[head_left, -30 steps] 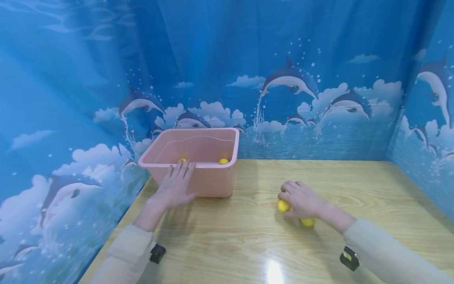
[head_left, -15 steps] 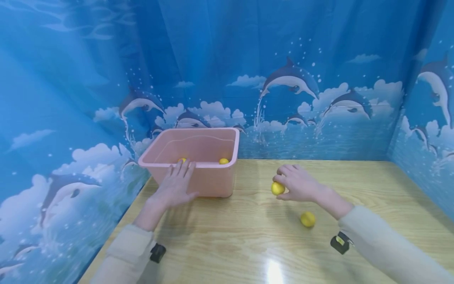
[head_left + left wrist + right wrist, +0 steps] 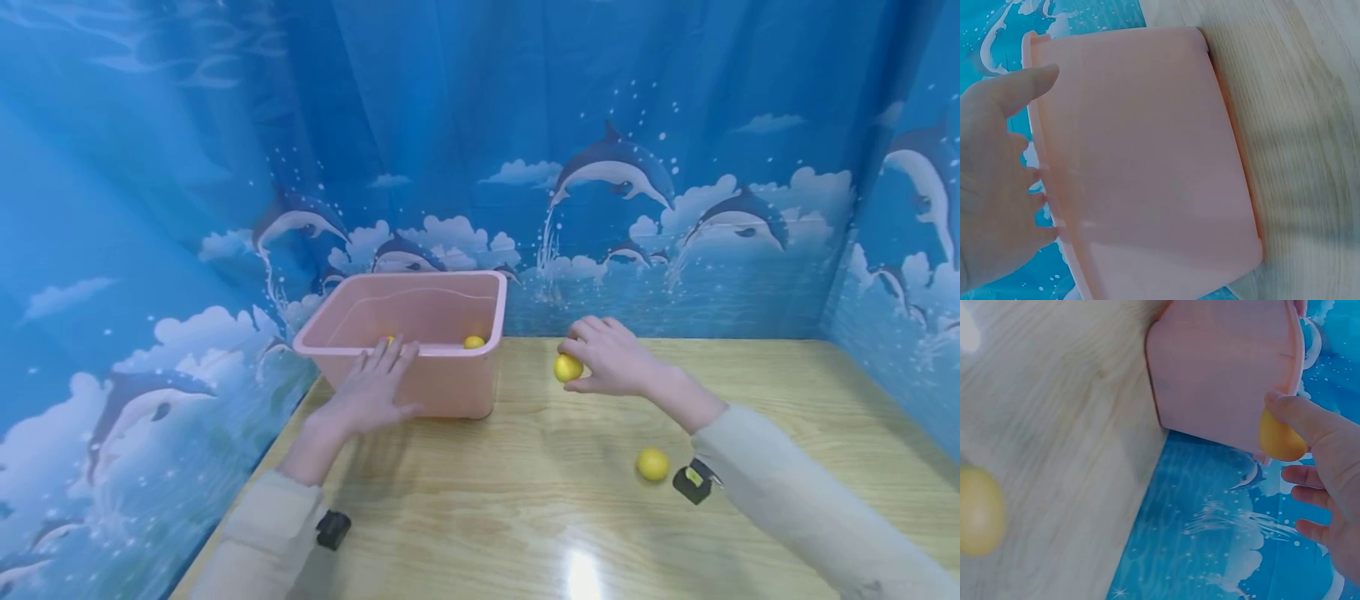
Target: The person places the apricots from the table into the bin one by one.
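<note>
My right hand pinches a smooth, rounded yellow lemon-like object between thumb and fingertips, above the table and right of the pink plastic tub. In the right wrist view, this yellow object shows under the thumb, while the other fingers stand apart from it. A second yellow object lies on the table below the right hand. My left hand rests at the tub's near rim with its fingers spread and fairly straight. In the left wrist view, the thumb lies across the rim.
Inside the tub lie a yellow object on the right and another, mostly hidden, behind the left fingers. The wooden table ends at a blue dolphin-print curtain at the back and sides.
My right hand has lifted one yellow object off the table and carried it up and left toward the tub. The second stays on the table, now uncovered. The left hand keeps its place.
</note>
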Available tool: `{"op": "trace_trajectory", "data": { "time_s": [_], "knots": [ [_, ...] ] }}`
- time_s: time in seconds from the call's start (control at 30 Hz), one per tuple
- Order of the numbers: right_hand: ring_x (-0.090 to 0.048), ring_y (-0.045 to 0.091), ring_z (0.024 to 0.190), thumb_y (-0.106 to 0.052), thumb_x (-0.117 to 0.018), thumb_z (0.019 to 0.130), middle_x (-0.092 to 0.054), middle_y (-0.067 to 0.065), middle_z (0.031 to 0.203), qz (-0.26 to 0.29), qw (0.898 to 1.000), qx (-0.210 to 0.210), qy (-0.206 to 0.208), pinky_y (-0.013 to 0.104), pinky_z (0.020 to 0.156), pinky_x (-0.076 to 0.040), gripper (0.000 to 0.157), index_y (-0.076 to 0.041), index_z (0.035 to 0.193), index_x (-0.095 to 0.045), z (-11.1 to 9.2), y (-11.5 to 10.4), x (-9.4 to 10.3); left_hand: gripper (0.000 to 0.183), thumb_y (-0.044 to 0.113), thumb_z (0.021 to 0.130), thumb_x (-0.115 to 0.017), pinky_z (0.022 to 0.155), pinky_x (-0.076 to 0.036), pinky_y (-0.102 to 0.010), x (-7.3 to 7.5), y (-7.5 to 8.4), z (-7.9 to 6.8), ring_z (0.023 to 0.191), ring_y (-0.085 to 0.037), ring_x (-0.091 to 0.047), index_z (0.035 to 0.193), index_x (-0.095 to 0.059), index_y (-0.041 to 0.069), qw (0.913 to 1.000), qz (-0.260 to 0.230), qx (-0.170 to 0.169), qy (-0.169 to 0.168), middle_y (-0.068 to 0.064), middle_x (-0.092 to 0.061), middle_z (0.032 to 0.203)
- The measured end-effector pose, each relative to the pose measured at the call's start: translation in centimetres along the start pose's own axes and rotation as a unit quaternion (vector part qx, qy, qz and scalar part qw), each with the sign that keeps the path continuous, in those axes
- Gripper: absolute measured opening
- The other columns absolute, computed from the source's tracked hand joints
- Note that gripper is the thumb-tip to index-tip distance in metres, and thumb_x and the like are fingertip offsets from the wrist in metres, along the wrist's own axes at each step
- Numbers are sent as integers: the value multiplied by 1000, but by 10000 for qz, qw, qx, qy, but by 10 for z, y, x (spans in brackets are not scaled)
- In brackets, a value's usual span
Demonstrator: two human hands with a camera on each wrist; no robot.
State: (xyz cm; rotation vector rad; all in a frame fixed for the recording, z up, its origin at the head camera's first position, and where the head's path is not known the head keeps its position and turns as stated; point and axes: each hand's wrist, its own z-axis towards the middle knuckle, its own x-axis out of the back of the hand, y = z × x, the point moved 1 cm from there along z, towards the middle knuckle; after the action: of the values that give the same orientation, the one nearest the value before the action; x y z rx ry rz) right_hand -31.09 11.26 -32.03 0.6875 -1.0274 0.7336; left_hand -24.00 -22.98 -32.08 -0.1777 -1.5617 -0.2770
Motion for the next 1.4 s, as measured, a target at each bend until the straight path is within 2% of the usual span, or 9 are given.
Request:
{"op": "trace_trajectory", "data": {
  "time_s": [0.3, 0.5, 0.73, 0.9, 1.13, 1.3, 1.4],
  "knots": [
    [-48, 22, 94, -44, -75, 73, -55, 3, 97, 108, 9998, -132, -141, 42, 78, -42, 44, -14, 104, -65, 31, -6, 10, 88, 56, 88, -50, 111, -1, -53, 6, 4, 0, 139, -36, 4, 150, -9, 10, 9997, 31, 49, -257, -16, 0, 154],
    [-48, 22, 93, -43, -75, 74, -56, 4, 98, 169, 9998, -24, -66, 42, 78, -42, 43, -15, 103, -65, 55, -11, 17, 88, 55, 88, -51, 111, -1, -52, 5, 4, 1, 139, -35, 3, 150, -7, 10, 9996, 170, -32, -225, -15, 1, 154],
    [-46, 23, 92, -43, -71, 78, -54, 6, 101, 67, 9999, 13, -140, 39, 75, -40, 43, -14, 110, -63, 85, -18, 24, 88, 53, 87, -54, 111, -2, -52, 3, 3, 1, 140, -35, 2, 150, -9, 10, 9996, 252, -81, -130, -15, 0, 154],
    [-46, 24, 94, -44, -69, 80, -53, 8, 103, 5, 9998, -41, -219, 40, 76, -40, 41, -13, 106, -61, 105, -26, 28, 88, 52, 87, -55, 111, -2, -52, 2, 4, 1, 140, -35, 2, 150, -10, 10, 9996, 251, -106, -84, -15, 0, 154],
    [-44, 24, 103, -46, -65, 83, -52, 7, 110, 3, 9979, -315, -572, 39, 81, -39, 44, -15, 114, -60, 126, -34, 22, 89, 51, 87, -56, 112, -2, -51, 3, 4, 0, 140, -34, 3, 150, -9, 10, 9995, 289, -104, -88, -14, 0, 155],
    [-44, 25, 107, -46, -63, 83, -52, 7, 107, -116, 9974, -446, -562, 43, 93, -37, 45, -16, 117, -59, 137, -38, 11, 89, 52, 86, -56, 112, -1, -50, 0, 3, 0, 140, -32, 4, 150, -7, 13, 9994, 326, -10, -99, -12, 2, 155],
    [-44, 26, 109, -48, -61, 84, -53, 8, 109, -256, 9969, -481, -562, 45, 97, -35, 51, -14, 122, -57, 139, -39, 6, 90, 52, 86, -56, 112, -1, -50, -2, 2, 0, 140, -32, 5, 150, -7, 13, 9994, 324, 26, -84, -11, 2, 155]
  ]
}}
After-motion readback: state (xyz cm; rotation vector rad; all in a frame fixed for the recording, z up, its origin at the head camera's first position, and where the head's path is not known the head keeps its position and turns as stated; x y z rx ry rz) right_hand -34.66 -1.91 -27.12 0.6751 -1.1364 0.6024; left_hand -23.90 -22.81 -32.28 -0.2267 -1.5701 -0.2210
